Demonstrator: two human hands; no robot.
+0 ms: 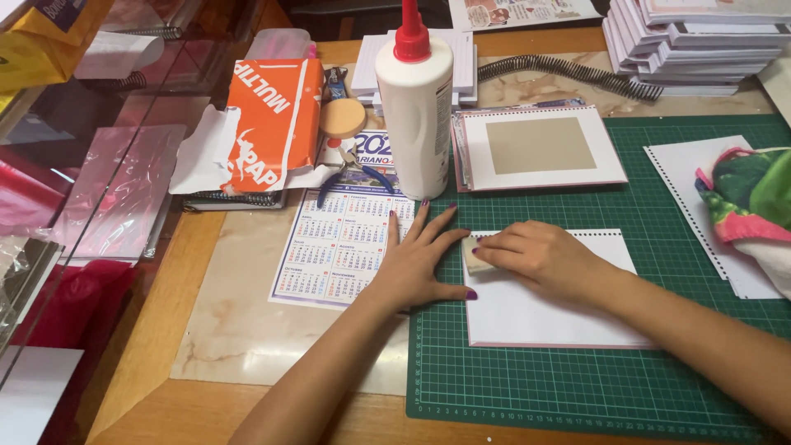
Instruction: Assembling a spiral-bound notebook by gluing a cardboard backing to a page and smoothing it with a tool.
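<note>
The right hand (540,257) pinches a small pale block (478,255) in its fingers, pressing it on a white card (544,317) that lies on the green mat (577,379). The left hand (416,264) lies flat beside it, fingers spread, touching the card's left edge. A glue bottle (414,107) stands behind on the worktop (239,330).

We're looking at a small stationery or bookbinding shop's work counter (247,330). A green cutting mat (577,379) is covering its right side, a tall white glue bottle (414,107) with a red cap is standing near the far edge, and black spiral binding coils (568,72) are lying beside stacks of paper blocks (700,37) in the far right corner. A glass display case (91,165) is running along the left edge.
</note>
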